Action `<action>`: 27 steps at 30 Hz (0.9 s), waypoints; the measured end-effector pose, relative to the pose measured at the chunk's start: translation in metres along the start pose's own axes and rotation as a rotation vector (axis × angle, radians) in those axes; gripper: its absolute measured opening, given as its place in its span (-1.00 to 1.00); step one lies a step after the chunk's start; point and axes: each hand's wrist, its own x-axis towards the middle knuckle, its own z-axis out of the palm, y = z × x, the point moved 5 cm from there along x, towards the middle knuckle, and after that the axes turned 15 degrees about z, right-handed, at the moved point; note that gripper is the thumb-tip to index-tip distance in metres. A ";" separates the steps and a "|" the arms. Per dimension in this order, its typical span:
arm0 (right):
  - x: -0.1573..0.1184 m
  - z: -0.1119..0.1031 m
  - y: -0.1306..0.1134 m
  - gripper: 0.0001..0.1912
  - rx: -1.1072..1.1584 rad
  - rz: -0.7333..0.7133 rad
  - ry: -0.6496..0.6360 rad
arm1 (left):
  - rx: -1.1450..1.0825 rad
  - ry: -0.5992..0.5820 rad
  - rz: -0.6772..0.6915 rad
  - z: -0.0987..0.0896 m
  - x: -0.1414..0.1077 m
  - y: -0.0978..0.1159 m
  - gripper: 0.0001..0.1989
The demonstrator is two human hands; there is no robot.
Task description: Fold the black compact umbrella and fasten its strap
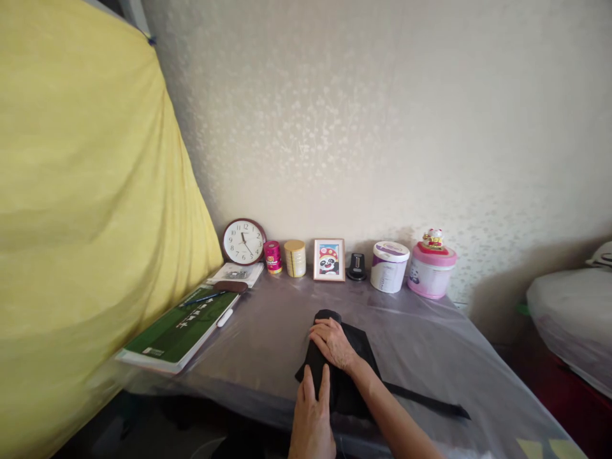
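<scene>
A folded piece of black cloth (351,405) lies near the front edge of the table, and a long black strap (428,401) trails from it to the right. My right hand (333,344) rests across the narrow folded upper layer, fingers stretched over it towards the left. Just below, my left hand (313,411) touches the same layer from the front, with two digits pointing forward and spread apart. Both palms face down, so their undersides are hidden. The cloth's lower part is partly covered by my hands and right forearm.
Along the wall stand a clock (244,241), a pink can (272,257), a yellow-lidded jar (295,258), a framed panda picture (329,260), a black device (356,266), a white tub (389,268) and a pink tub (431,271). A green book (184,325) lies left, beside a yellow curtain (95,191).
</scene>
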 end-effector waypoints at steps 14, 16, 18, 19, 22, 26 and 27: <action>0.036 -0.014 0.062 -0.68 -0.087 0.538 0.170 | -0.086 0.017 -0.113 -0.002 -0.002 0.001 -0.09; 0.020 -0.029 0.080 -0.68 -0.078 0.616 0.203 | -0.096 0.016 -0.118 -0.005 -0.003 0.002 -0.10; -0.002 -0.045 0.096 -0.68 -0.064 0.681 0.227 | -0.092 0.008 -0.102 -0.008 -0.003 0.004 -0.11; -0.014 -0.052 0.102 -0.68 -0.054 0.708 0.232 | -0.087 0.004 -0.093 -0.009 -0.004 0.004 -0.11; -0.047 -0.065 0.113 -0.71 0.000 0.775 0.212 | -0.071 -0.017 -0.084 -0.012 -0.005 0.005 -0.12; -0.077 -0.064 0.108 -0.70 0.125 0.828 0.125 | -0.047 -0.015 -0.083 -0.015 -0.006 0.006 -0.16; -0.081 -0.062 0.104 -0.68 0.152 0.835 0.106 | -0.039 -0.004 -0.078 -0.016 -0.006 0.006 -0.16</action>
